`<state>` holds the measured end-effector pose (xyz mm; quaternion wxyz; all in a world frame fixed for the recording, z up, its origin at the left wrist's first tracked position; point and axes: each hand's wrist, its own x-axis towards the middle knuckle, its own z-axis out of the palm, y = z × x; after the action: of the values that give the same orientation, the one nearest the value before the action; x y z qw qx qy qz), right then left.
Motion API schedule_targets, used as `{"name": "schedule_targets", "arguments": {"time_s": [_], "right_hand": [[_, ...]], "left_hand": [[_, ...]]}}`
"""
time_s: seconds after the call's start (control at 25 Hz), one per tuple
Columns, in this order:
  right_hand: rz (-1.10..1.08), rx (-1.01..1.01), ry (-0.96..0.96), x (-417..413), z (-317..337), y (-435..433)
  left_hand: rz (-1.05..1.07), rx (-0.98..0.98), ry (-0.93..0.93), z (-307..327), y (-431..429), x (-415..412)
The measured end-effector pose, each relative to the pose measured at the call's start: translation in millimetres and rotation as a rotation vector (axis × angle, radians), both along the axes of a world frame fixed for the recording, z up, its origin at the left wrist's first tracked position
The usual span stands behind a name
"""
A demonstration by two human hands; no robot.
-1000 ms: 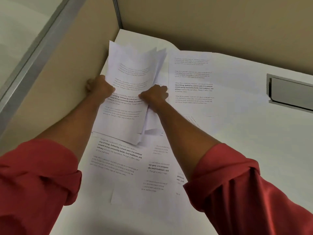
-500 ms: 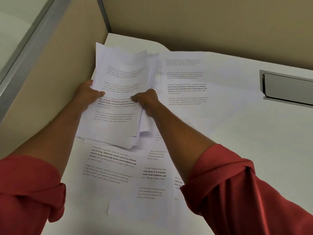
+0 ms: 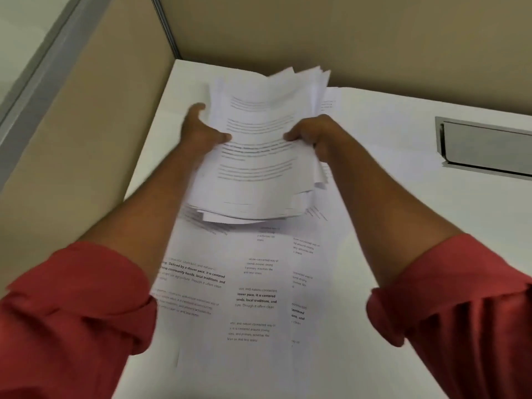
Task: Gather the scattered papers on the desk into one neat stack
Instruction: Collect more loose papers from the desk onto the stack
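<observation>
Right, my left hand (image 3: 201, 135) grips the left edge of the bundle of papers (image 3: 259, 168) and my right hand (image 3: 315, 133) grips its right edge, both thumbs curled onto the top sheet. The bundle sits between the two hands, blurred, its edges uneven and fanned at the far end. Loose sheets (image 3: 247, 298) lie flat and overlapping on the desk (image 3: 417, 240), nearer me than both hands and between my forearms, and a metal hatch (image 3: 486, 151) is set in the desk well off to the right of my right hand.
</observation>
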<state>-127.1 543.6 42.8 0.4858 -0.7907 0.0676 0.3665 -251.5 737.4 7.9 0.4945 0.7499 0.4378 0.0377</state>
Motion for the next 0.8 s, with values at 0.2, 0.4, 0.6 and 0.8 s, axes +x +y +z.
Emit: {"name": "schedule_targets", "arguments": {"time_s": [0.2,0.4,0.6,0.8], "right_hand": [[-0.020,-0.123,0.073,30,-18,-50],[0.049,-0.399,-0.056,39,-41,-58],[0.101,-0.419,-0.108,35,-34,-57],[0.080,-0.235,0.003,30,-13,-67]], "left_hand": [[0.068,-0.200,0.131,-25,-55,40],[-0.144,0.177,0.278,-28,-88,58],[-0.081,0.114,0.202,-31,-96,61],[-0.044,-0.078,0.144,-33,-88,58]]}}
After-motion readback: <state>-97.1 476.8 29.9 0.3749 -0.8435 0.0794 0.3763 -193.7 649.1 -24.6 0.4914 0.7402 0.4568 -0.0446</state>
